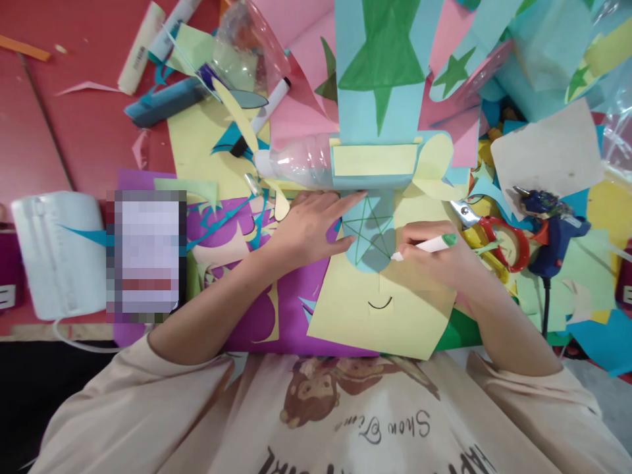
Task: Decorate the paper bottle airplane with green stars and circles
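Note:
A green marker (428,247) is gripped in my right hand (434,257), its tip touching the lower right point of a star outline. The green star (368,230) is drawn in lines on the rounded end of a light blue paper strip (380,262). My left hand (316,227) lies with fingers spread, pressing near the strip's left edge. Beneath is a pale yellow sheet (380,329) with a small black curved line. Just beyond the hands lies a clear plastic bottle (303,161) on its side, wrapped in blue and yellow paper.
Red-handled scissors (508,243) and a blue glue gun (555,247) lie at the right among paper scraps. At left are a phone (148,253) and a white case (59,253). Several markers (141,49) and a green paper star (453,72) are farther back.

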`<control>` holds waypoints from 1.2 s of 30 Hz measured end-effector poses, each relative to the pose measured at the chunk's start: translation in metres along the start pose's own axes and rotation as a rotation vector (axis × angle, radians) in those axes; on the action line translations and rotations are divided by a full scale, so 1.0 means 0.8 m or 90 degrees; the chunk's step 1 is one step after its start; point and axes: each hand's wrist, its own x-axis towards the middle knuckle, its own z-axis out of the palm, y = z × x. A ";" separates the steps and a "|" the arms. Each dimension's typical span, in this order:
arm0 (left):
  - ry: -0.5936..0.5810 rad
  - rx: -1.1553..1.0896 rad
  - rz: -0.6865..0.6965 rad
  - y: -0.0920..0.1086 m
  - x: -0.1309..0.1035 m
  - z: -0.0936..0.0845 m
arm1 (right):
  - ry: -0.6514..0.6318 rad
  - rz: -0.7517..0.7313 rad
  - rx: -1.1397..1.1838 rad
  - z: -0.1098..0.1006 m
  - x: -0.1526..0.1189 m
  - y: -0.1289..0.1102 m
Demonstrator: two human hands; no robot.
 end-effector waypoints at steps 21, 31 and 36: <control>0.016 0.005 0.004 -0.001 0.000 0.003 | 0.185 -0.059 0.194 0.022 0.025 0.025; 0.012 0.010 0.003 0.001 0.001 0.001 | 0.201 -0.082 0.148 0.025 0.035 0.031; 0.018 0.013 0.001 0.000 0.001 0.004 | 0.179 -0.082 0.136 0.025 0.034 0.030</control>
